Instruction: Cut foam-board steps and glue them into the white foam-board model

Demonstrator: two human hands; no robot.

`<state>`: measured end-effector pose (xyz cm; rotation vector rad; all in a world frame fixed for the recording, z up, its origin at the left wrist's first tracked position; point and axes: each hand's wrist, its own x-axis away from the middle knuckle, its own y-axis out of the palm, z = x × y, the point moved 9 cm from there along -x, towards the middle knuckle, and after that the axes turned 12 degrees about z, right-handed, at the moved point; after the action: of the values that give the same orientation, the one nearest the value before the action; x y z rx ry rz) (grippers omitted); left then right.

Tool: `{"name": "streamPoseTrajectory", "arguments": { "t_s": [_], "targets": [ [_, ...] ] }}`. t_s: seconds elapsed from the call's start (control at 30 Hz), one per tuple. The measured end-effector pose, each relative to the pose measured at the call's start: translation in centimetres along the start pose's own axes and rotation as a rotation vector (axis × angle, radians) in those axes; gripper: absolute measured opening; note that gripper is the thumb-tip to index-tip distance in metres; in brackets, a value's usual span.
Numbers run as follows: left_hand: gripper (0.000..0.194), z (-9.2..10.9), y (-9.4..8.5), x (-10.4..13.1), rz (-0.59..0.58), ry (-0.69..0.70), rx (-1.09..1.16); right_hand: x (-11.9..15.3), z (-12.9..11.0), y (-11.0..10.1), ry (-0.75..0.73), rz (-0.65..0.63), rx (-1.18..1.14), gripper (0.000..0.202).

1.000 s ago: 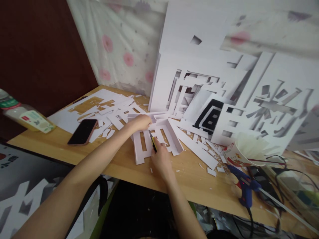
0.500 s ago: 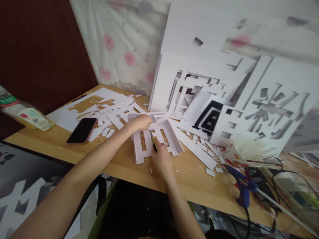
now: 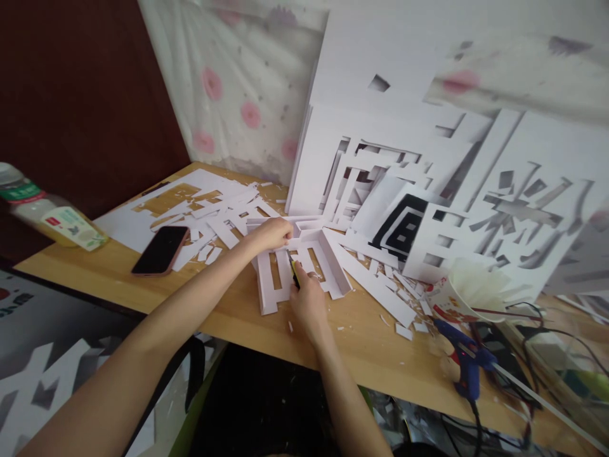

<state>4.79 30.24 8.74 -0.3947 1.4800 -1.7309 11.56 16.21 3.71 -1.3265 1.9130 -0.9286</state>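
- The bottle (image 3: pixel 73 225) is at the left end of the table (image 3: pixel 361 349), well apart from the handwork; best left there, where it is unlikely to get knocked.
- The phone (image 3: pixel 160 251) lies near the left part of the table's near edge, with white scraps (image 3: pixel 211 255) just beside it; neither seems to crowd the cutting space.
- The left hand (image 3: pixel 275 233) is curled, fingers tucked in, at the far side of the white board piece (image 3: pixel 269 299); whether it pinches a wall or only presses down, I cannot tell. A firm, flat hold suits this, with fingertips out of the blade's line.
- The piece lies near the middle of the table's near edge, slotted and with raised walls. These look thin, so I would judge side pressure risky: bear on the flat base.
- The right hand (image 3: pixel 309 301) grips a yellow-and-black tool, apparently a knife (image 3: pixel 295 273), its tip pointing away from the body, over the piece. Short, light strokes should serve better than force.
- The long strip (image 3: pixel 380 291) lies just right of the piece; the glue gun (image 3: pixel 464 358) is near the table's right end, its cord best clear of the elbow.
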Motion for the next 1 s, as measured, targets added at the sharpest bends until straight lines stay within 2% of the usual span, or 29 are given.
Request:
{"name": "streamPoseTrajectory", "arguments": {
  "t_s": [0.23,0.77,0.9,1.0],
  "targets": [
    [0.017,-0.2,0.1,0.0,0.027,-0.009,0.047,0.0,0.0,0.0,0.003,0.003,-0.015,0.063],
    [0.012,-0.9,0.3,-0.2,0.030,-0.062,0.153,0.0,-0.5,-1.5,-0.016,0.042,-0.104,0.060],
    [0.016,-1.4,-1.5,0.4,0.093,-0.112,0.212,0.6,0.9,-3.8,-0.069,0.078,-0.232,0.050],
    [0.049,-0.1,-4.6,1.2,0.214,-0.119,0.276,0.6,2.2,-7.7,-0.051,0.206,-0.502,0.033]
  ]
}}
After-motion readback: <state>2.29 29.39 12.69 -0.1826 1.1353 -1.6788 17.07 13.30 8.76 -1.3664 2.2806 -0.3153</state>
